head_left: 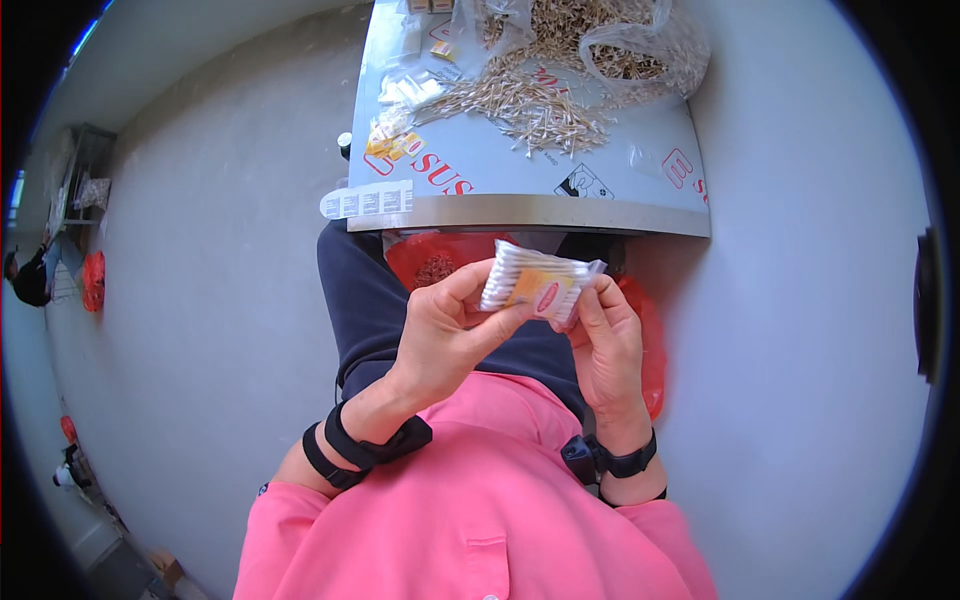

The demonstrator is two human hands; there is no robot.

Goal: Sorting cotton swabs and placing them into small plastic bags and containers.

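Note:
Over my lap I hold a clear plastic packet of cotton swabs (525, 270) with a yellow and red label in it. My left hand (445, 325) grips the packet's left end, thumb below and fingers above. The fingers of my right hand (608, 340) pinch its right end, where the clear film gathers. White swab tips line up along the packet's left side. Beyond my hands, a heap of loose cotton swabs (530, 110) lies on the metal-topped table (520, 212).
Small yellow cards (395, 142) and a white label strip (370, 200) lie at the table's left side. A large clear bag (650, 50) of swabs rests at the back. Red bags (410, 255) sit beneath the table. Another person (35, 275) is far left.

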